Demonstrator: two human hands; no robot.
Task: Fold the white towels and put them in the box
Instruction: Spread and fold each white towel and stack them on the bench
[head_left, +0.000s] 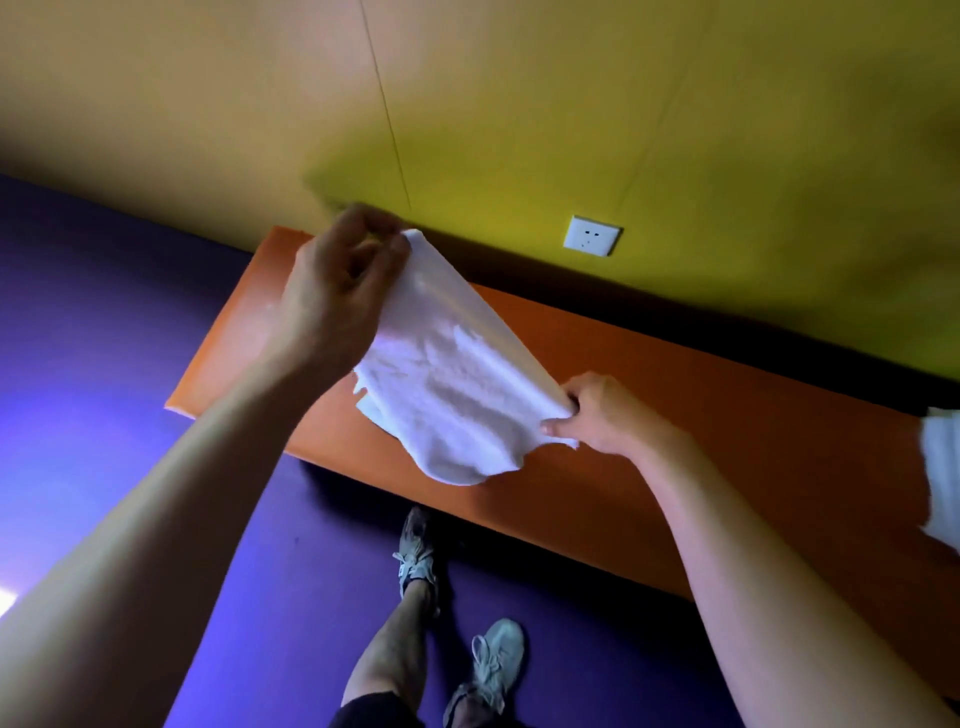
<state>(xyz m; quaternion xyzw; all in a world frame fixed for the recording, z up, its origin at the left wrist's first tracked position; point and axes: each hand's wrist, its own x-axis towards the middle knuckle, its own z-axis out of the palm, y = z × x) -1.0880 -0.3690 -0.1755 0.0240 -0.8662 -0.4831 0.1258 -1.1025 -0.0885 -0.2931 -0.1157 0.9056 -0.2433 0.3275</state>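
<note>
White towel (447, 384) held in the air above the orange counter (675, 415), stretched between both hands: left hand (337, 291) pinching its corner at 11 o'clock, right hand (597, 415) pinching the opposite corner at 4 o'clock. More white cloth (943, 467) at the counter's 3 o'clock edge.

A towel (447, 384) hangs between two hands above a bench (675, 415). The bench stands against a wall (519, 104). Another towel (943, 473) lies at the bench's right end.

A white cloth (943, 473) is cut off by the right edge.
</note>
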